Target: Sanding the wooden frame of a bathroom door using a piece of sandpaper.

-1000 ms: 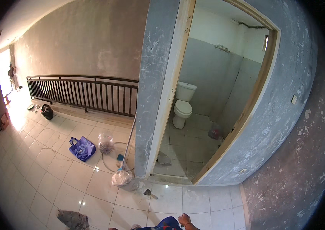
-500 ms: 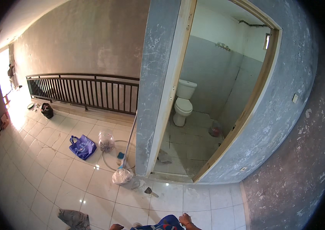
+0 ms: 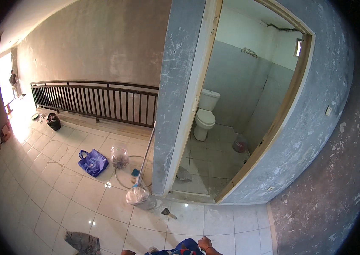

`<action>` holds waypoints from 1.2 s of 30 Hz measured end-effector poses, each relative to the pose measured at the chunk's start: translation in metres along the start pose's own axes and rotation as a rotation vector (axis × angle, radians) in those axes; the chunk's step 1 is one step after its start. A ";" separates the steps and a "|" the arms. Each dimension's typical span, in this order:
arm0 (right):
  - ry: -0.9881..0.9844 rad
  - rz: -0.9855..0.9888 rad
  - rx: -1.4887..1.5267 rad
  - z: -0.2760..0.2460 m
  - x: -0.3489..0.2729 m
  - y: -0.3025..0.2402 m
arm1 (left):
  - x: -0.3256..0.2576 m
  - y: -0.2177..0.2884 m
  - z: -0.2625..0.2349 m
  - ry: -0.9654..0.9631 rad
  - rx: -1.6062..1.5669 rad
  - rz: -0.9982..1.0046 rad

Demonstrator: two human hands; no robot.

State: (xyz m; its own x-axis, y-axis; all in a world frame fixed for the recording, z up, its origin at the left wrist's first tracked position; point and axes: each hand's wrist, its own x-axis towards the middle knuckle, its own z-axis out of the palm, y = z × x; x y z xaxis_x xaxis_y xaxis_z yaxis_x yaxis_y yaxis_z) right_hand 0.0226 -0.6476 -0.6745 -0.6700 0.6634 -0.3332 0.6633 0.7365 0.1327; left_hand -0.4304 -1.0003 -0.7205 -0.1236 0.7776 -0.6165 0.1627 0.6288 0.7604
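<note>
At the lower edge, my right hand is curled beside the blue patterned cloth over my body. Whether anything is inside its fingers is hidden. Only the top of my left hand shows, to the left of that cloth, its fingers cut off by the edge. On the tiles ahead of my hands lies a small scraper with a dark blade and a pale handle. A crumpled grey cloth is on the floor left of my left hand.
A mop with its head wrapped in plastic leans by the wall corner. Nearby are a blue bag, a clear plastic bag and a hose. The doorway frames a toilet. Behind runs a dark railing; far left stands a person.
The view has shifted slightly, so the room sits a little farther right. My left hand shows less at the lower edge. My right hand stays about where it was.
</note>
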 end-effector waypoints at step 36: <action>1.639 -0.310 0.338 -0.913 0.166 0.146 | -0.021 1.018 -0.265 1.394 0.537 1.298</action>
State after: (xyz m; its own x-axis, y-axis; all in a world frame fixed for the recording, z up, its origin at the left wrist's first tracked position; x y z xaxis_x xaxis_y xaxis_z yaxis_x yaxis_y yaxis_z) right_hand -0.2967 -0.3092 0.1414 -0.2503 0.1007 0.9629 0.3422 0.9396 -0.0093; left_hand -0.5214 -0.3747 0.1202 -0.2119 0.3200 0.9234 0.9652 -0.0796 0.2491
